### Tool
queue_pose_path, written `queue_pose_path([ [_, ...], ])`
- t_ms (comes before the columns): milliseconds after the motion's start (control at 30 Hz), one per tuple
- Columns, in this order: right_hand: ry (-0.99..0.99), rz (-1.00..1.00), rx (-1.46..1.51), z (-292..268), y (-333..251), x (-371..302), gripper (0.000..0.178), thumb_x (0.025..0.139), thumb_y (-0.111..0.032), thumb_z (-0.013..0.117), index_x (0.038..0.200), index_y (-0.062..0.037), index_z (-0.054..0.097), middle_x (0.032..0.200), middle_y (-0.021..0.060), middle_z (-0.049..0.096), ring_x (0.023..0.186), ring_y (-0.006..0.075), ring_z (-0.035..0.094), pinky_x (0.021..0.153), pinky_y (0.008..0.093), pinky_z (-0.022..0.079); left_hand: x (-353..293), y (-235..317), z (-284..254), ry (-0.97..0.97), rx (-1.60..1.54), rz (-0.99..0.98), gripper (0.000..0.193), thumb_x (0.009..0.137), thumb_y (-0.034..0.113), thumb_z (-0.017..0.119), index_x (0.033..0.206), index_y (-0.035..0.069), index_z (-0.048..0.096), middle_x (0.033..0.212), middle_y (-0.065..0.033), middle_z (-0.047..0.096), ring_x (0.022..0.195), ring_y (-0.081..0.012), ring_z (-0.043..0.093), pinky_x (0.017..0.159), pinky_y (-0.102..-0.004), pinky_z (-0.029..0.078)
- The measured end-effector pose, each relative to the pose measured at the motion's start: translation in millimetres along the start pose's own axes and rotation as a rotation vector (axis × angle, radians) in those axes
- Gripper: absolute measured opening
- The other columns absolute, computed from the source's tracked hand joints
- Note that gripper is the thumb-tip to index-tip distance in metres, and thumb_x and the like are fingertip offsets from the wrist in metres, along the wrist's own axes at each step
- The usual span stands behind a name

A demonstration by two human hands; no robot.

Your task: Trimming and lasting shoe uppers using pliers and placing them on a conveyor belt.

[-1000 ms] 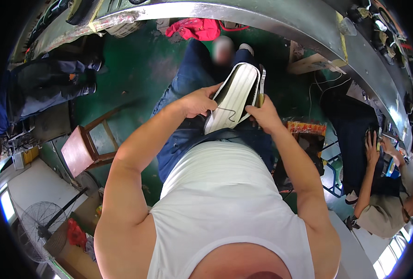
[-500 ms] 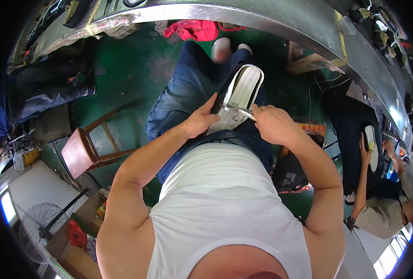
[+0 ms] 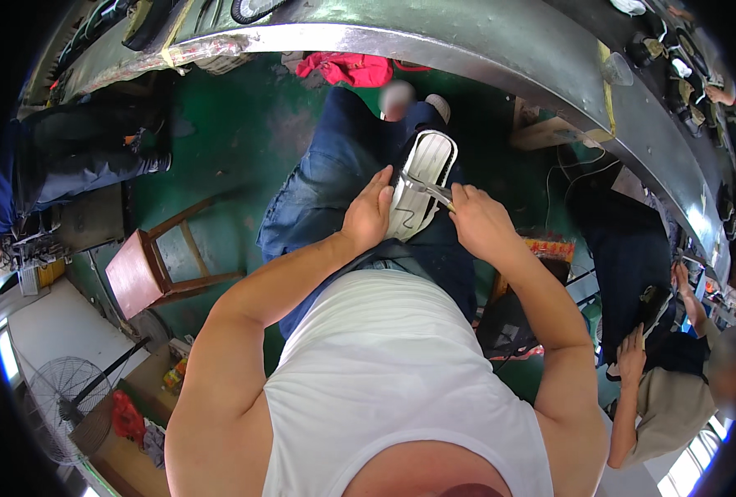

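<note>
A shoe (image 3: 431,153) rests on my thighs with its pale underside facing up and a raised white rim around it. My left hand (image 3: 368,214) is closed along the shoe's left side, its fingers pointing toward the far end. In my right hand (image 3: 482,222) is the handle of a metal hammer (image 3: 439,195). The hammer's head lies over the middle of the underside; whether it touches cannot be told. A thin dark curved mark shows on the near part of the underside.
A metal-edged workbench (image 3: 467,50) curves across the far side. To my left stand a wooden stool (image 3: 140,273) and a fan (image 3: 66,406). At the right, a co-worker's hand (image 3: 631,356) is by a dark shoe (image 3: 654,305). Red cloth (image 3: 347,68) lies beneath the bench.
The shoe's far end sits slightly nearer and further left. My left hand has shifted along its side, and the hammer has moved a little. The co-worker's shoe now shows a dark side.
</note>
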State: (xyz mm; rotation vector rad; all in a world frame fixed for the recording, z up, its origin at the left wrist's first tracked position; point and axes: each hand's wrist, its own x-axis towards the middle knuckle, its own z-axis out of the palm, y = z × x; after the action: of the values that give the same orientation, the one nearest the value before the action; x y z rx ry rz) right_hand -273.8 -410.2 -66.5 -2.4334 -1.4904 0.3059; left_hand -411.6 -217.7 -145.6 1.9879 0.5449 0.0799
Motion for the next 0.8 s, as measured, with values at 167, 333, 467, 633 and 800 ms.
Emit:
queue_pose_path([
  [167,-0.055,0.195,0.194,36.3,8.7,-21.0,0.015,0.089,-0.01,0.059,0.099,-0.0007,0.054,0.093,0.0184,0.062,0.081,0.0382,0.064,0.072,0.0459,0.053,5.2,10.2,-7.1,-0.178,0.274,0.261,0.053,0.1,0.019,0.047,0.151,0.01,0.034,0.155,-0.0228,0.028,0.134,-0.0408,0.043,0.108,-0.04,0.042],
  [333,-0.016,0.123,0.141,16.4,24.7,-15.2,0.021,0.088,-0.011,0.061,0.105,-0.0001,0.054,0.096,0.021,0.062,0.086,0.0387,0.063,0.077,0.0456,0.052,10.7,14.0,-9.8,-0.252,0.325,0.25,0.056,0.099,0.018,0.049,0.152,0.013,0.032,0.156,-0.0238,0.026,0.129,-0.043,0.047,0.104,-0.0415,0.046],
  [467,-0.065,0.108,0.136,7.7,34.1,-13.1,0.031,0.087,-0.012,0.063,0.114,0.0016,0.055,0.097,0.0237,0.062,0.092,0.0401,0.063,0.081,0.0451,0.05,12.1,14.2,-10.2,-0.274,0.398,0.262,0.057,0.099,0.018,0.049,0.153,0.015,0.03,0.155,-0.0259,0.025,0.124,-0.0442,0.052,0.1,-0.0424,0.049],
  [633,-0.237,0.265,0.493,-31.9,20.6,2.5,0.03,0.093,-0.021,0.059,0.111,0.003,0.056,0.099,0.0245,0.063,0.095,0.0416,0.062,0.081,0.0457,0.049,14.8,22.3,-15.4,-0.326,0.452,0.263,0.057,0.1,0.019,0.046,0.154,0.014,0.027,0.156,-0.0271,0.022,0.113,-0.0459,0.059,0.095,-0.0435,0.053],
  [800,-0.161,0.268,0.277,13.4,16.3,19.5,0.035,0.099,-0.033,0.051,0.103,0.0012,0.056,0.096,0.025,0.065,0.089,0.0437,0.064,0.078,0.0499,0.05,22.4,37.0,-21.1,-0.454,0.545,0.199,0.057,0.1,0.024,0.047,0.154,0.024,0.027,0.155,-0.0313,0.018,0.108,-0.0478,0.061,0.094,-0.0449,0.053],
])
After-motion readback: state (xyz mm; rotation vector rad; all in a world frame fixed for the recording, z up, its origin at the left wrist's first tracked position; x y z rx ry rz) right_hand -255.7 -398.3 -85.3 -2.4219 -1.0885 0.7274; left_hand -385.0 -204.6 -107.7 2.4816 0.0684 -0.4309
